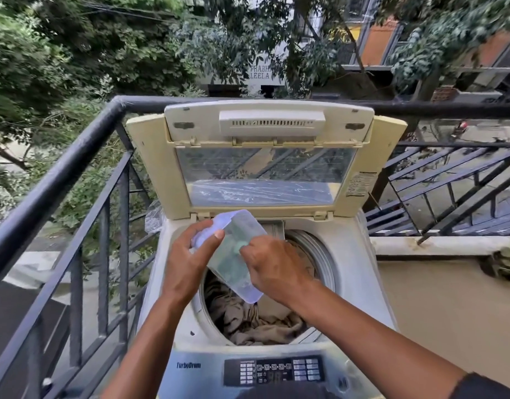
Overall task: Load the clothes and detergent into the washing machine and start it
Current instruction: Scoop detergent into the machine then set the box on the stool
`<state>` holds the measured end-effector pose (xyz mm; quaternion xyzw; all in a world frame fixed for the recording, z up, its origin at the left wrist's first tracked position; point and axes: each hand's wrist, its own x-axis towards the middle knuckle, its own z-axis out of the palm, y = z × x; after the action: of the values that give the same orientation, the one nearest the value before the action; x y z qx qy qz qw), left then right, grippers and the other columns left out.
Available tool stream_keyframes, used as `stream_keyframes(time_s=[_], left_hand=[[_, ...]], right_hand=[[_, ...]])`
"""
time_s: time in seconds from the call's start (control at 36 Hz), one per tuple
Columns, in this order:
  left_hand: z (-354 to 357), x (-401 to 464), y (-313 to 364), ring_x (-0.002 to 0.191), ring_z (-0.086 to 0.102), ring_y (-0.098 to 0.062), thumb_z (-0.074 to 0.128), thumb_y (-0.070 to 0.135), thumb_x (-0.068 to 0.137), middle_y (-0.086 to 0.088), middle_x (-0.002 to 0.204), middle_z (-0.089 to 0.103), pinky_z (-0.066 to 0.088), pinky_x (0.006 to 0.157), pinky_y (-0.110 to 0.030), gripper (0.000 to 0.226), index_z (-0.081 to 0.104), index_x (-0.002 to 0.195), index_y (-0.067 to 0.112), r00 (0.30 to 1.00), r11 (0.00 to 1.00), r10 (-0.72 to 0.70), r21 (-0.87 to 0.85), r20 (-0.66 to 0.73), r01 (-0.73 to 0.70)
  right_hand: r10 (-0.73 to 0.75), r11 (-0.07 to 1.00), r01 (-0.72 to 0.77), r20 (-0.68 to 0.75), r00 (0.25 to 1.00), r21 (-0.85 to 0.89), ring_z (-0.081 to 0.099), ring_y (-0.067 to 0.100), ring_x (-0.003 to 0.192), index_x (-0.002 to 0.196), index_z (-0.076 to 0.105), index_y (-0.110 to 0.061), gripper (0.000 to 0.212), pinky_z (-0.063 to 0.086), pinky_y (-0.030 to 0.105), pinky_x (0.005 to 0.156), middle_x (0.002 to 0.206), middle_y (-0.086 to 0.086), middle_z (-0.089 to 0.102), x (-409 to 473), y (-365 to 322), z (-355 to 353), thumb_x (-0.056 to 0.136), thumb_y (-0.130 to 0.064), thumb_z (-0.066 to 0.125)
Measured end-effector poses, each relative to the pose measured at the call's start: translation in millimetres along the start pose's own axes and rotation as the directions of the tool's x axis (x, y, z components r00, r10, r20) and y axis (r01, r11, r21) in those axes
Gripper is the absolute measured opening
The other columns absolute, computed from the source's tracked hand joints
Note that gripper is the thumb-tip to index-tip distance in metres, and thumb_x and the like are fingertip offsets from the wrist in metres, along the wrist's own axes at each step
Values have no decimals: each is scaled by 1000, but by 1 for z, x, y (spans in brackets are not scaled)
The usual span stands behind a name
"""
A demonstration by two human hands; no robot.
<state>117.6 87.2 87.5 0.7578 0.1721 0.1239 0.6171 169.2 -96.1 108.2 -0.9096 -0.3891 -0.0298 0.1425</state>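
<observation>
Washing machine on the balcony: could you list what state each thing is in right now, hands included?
Washing machine lid: raised, fully open.
Drum: holds beige clothes, not full.
Plastic container: tilted over the drum, lid lifted off its mouth.
Left hand: grips the container's lid end.
Right hand: holds the container's side.
Control panel: display lit.

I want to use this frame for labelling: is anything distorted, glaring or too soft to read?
Head view: even daylight, no hard shadows; wide-angle lens bends the railing and tilts the buildings; the open lid window reflects the railing; the control panel labels are too soft to read; the container and both hands are sharp.
</observation>
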Motion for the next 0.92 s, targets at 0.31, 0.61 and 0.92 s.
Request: stream_keyframes(time_s=[0.31, 0.61, 0.92], left_hand=[[9, -6, 7, 119, 63, -4, 61, 85, 72, 19, 125, 69, 51, 97, -33, 72, 65, 128, 40, 992, 971, 33, 238, -119, -4], [22, -17, 6, 120, 62, -12, 53, 82, 77, 17, 128, 66, 51, 101, -44, 64, 61, 127, 42, 967, 926, 91, 378, -239, 6], [28, -27, 2, 127, 57, -11, 54, 80, 81, 19, 135, 60, 50, 102, -49, 65, 55, 133, 40, 959, 933, 137, 357, -247, -41]], right_hand=[[171, 984, -170, -32, 985, 56, 53, 34, 46, 58, 51, -14, 18, 21, 25, 48, 53, 10, 56, -4, 1, 13, 60, -3, 65], [230, 955, -196, -135, 964, 224, 60, 33, 54, 59, 52, -15, 22, 42, 33, 47, 59, 10, 63, -10, -9, 35, 77, -8, 62], [523, 728, -470, 38, 851, 499, 61, 26, 60, 65, 67, -6, 22, 48, 41, 61, 62, 12, 66, -6, -11, 47, 82, -20, 66]])
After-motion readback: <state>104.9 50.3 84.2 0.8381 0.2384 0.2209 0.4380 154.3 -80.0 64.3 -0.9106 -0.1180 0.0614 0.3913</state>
